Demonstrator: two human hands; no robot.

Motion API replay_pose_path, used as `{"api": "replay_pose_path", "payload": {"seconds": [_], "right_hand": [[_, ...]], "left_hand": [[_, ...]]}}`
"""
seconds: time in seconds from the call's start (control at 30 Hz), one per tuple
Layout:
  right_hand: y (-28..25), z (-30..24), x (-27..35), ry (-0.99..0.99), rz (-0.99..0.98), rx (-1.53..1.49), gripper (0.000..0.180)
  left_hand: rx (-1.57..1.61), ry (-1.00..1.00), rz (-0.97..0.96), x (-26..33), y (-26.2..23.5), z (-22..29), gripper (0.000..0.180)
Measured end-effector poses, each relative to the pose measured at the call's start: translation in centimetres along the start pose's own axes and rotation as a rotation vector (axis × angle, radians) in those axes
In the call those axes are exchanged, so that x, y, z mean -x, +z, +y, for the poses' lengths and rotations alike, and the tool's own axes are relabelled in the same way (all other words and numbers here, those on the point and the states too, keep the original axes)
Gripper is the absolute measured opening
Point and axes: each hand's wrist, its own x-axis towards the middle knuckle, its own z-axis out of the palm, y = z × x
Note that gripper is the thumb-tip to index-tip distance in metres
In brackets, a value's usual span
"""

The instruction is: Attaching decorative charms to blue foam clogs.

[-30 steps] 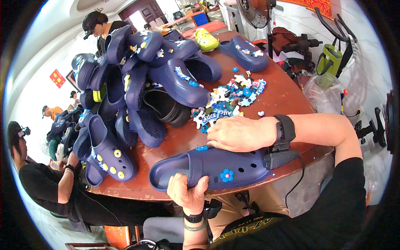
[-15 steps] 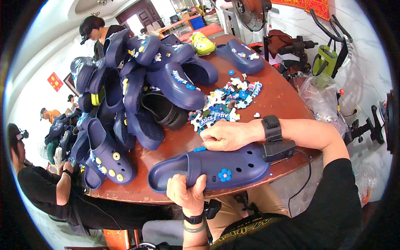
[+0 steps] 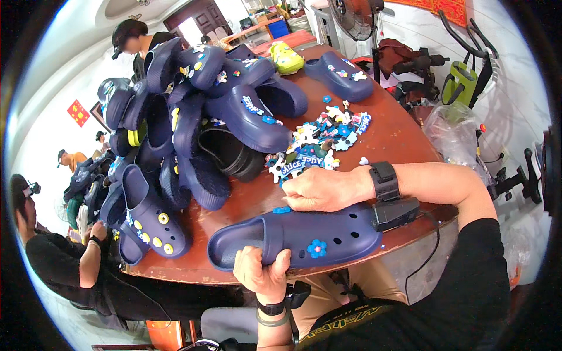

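A navy clog (image 3: 345, 231) lies sideways at the table's near edge, its toe to the right. My left hand (image 3: 261, 272) is closed round its near side by the heel strap, thumb on the upper. A blue flower charm (image 3: 317, 248) sits in the upper beside several bare holes. My right hand (image 3: 328, 188) is closed over the clog's far side, knuckles up, fingertips hidden. Next to its fingers, on the clog's far edge, a small blue charm (image 3: 282, 209) shows. Just beyond lies a heap of loose charms (image 3: 322, 140) in blue, white and other colours.
A tall pile of navy clogs (image 3: 193, 117) fills the table's left, with a yellow-green clog (image 3: 286, 59) behind it. One decorated navy clog (image 3: 341, 77) stands at the far right. People work at the left; a fan (image 3: 354, 20) and plastic bags (image 3: 451, 134) are beyond the table.
Both hands keep almost the same places on the clog. A little more of the small blue charm shows beside the right fingers; the view has shifted slightly.
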Motion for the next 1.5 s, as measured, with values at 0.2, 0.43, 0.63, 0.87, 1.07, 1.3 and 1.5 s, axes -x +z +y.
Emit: {"api": "replay_pose_path", "payload": {"seconds": [0.2, 0.43, 0.63, 0.87, 1.07, 1.3, 1.5], "right_hand": [[0.0, 0.2, 0.3, 0.041, -0.044, -0.043, 0.034], [-3.1, -0.5, 1.4, 0.15, -0.387, -0.47, 0.024], [-2.0, -0.5, 2.6, 0.063, -0.245, -0.339, 0.022], [-1.5, 1.1, 3.1, 0.459, 0.078, -0.908, 0.024], [-2.5, 2.7, 2.3, 0.131, -0.111, -0.211, 0.022], [-3.1, -0.1, -1.4, -0.199, -0.42, -0.234, 0.047], [-1.8, -0.9, -1.8, 0.02, -0.399, -0.431, 0.027]], "left_hand": [[0.071, -0.015, -0.01, 0.0, -0.6, 0.2, 0.05], [0.11, -0.033, -0.011, -0.1, -0.4, 0.1, 0.049], [0.099, -0.018, -0.001, 0.0, -0.4, 0.0, 0.049], [0.2, -0.039, 0.076, 0.4, -0.4, 0.2, 0.051], [0.107, -0.077, -0.013, 1.6, -1.4, -0.4, 0.051], [0.011, -0.085, -0.044, 2.6, -1.7, -0.9, 0.058], [0.193, -0.069, 0.026, 0.1, -0.3, 0.1, 0.052]]}}
